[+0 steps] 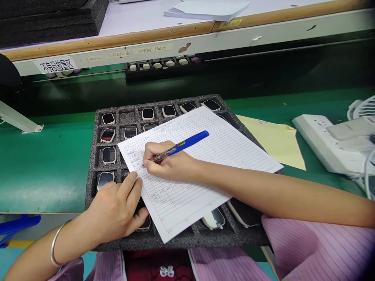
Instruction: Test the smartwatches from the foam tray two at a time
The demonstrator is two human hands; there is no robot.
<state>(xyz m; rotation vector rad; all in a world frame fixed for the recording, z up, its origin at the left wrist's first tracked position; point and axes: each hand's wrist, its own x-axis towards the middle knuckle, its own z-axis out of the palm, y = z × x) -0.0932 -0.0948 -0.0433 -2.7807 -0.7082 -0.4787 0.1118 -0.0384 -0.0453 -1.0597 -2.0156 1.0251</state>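
Observation:
A printed form sheet point(205, 156) lies across a black foam tray point(93, 187) that holds several watch cases in its pockets, such as one watch case point(109, 155) at the left. My right hand point(170, 164) is closed on a blue pen point(181, 145), its tip on the sheet's left column. My left hand point(117, 207) rests on the tray at the sheet's left edge, fingers lying flat and pressing the paper's corner. A silver bangle point(55, 244) sits on my left wrist.
The tray sits on a green bench mat point(43, 164). A yellow sheet point(275, 140) lies to its right, beside a white power strip point(331, 144) and a small fan point(363, 107). A second dark tray point(161, 66) stands under a shelf bearing white paper point(208, 9) and black foam point(49, 19).

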